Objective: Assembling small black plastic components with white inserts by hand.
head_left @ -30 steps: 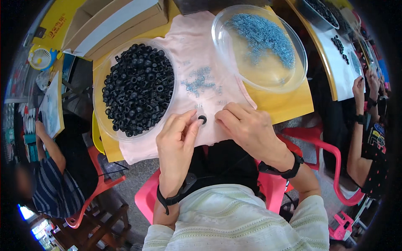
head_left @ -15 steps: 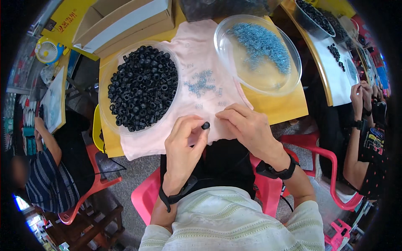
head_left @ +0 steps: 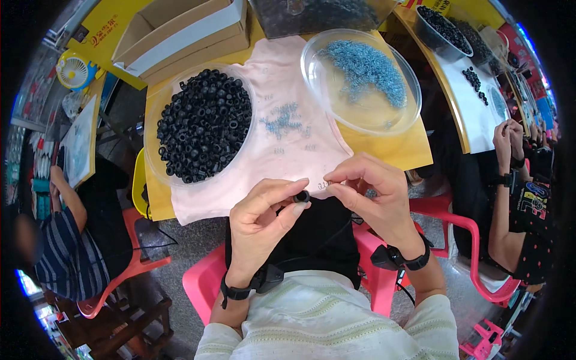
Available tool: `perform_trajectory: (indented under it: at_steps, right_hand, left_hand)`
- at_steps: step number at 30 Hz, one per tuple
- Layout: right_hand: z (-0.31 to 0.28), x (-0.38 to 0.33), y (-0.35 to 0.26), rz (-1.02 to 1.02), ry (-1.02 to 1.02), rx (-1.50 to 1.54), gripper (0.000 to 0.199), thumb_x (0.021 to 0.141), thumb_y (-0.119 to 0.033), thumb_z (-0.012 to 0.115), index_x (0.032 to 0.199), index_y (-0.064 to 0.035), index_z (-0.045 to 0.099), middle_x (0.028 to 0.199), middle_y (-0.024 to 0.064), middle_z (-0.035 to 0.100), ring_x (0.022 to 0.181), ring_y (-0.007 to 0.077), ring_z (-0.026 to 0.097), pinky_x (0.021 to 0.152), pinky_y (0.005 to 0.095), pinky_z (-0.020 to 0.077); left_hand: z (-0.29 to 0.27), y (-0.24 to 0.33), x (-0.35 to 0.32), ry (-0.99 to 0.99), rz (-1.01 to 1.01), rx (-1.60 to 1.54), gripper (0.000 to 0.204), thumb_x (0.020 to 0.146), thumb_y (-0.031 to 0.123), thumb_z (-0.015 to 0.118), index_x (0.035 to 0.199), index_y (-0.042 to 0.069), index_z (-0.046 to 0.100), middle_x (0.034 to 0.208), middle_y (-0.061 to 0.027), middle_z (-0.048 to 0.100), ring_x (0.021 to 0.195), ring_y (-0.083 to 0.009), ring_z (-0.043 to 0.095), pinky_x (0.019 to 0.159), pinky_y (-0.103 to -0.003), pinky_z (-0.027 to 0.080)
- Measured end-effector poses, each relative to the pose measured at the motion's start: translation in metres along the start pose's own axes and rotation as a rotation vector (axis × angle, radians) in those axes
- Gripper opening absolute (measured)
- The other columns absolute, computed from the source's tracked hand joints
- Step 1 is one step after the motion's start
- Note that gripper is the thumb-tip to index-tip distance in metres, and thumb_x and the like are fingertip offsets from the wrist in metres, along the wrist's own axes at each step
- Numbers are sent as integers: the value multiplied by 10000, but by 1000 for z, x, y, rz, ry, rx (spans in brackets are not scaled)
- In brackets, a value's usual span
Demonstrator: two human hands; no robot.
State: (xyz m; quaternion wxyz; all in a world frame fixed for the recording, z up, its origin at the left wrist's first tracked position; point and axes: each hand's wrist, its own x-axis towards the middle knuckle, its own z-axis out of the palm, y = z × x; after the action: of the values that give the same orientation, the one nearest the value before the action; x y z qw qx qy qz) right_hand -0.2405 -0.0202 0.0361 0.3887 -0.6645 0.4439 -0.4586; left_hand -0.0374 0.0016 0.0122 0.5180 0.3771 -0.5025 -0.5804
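My left hand pinches a small black plastic cap between thumb and forefinger, its hollow end showing. Close beside it, a short distance apart, the thumb and forefinger of my right hand are pinched together on something too small to make out. Both hands are over the near edge of a pale pink cloth. On the cloth lies a loose cluster of tiny bluish-grey pieces. A clear round tub heaped with black caps stands to the left. At the right, a clear round tray holds more bluish-grey pieces.
An open cardboard box and a dark translucent bin stand at the table's far side. Pink plastic chairs are around me. People work at neighbouring tables left and right; one wears a striped shirt.
My hands have drawn slightly toward me. The left has turned the cap so its hollow end shows. My right fingers have lifted off the cloth and come up beside the cap.
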Motion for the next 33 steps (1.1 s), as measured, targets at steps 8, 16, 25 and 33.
perform_trajectory:
  at_steps: [8, 16, 25, 33]
  right_hand:
    - [3, -6, -11, -56, -26, 20, 132, 814, -27, 745, 940, -22, 705, 799, 36, 648, 591, 62, 546, 507, 209, 403]
    - [9, -7, -9, -139, -46, -57, 181, 789, -10, 756, 961, -16, 697, 823, 56, 658, 607, 98, 580, 520, 229, 444]
    - [14, -3, -11, -218, -70, -218, 220, 762, -13, 760, 970, -31, 691, 855, 87, 672, 700, 201, 669, 577, 288, 535]
    - [26, 2, -5, -435, -48, -398, 386, 689, -17, 754, 1069, -28, 691, 874, 66, 661, 721, 196, 663, 573, 289, 531]
  left_hand:
    - [2, 0, -5, -2, -36, -170, 264, 885, -112, 604, 1139, -65, 549, 1069, -129, 649, 988, -167, 643, 895, -287, 519]
    - [6, 6, -7, -16, -52, -130, 260, 880, -125, 597, 1129, -61, 557, 1094, -138, 651, 1023, -174, 647, 932, -294, 513]
    - [1, 6, -9, -7, -111, -122, 267, 884, -110, 609, 1148, -71, 599, 1076, -124, 657, 1000, -170, 653, 921, -305, 532]
    - [-6, -2, -9, 48, -170, -272, 249, 913, -55, 604, 1161, -62, 602, 1070, -142, 672, 947, -193, 678, 881, -316, 555]
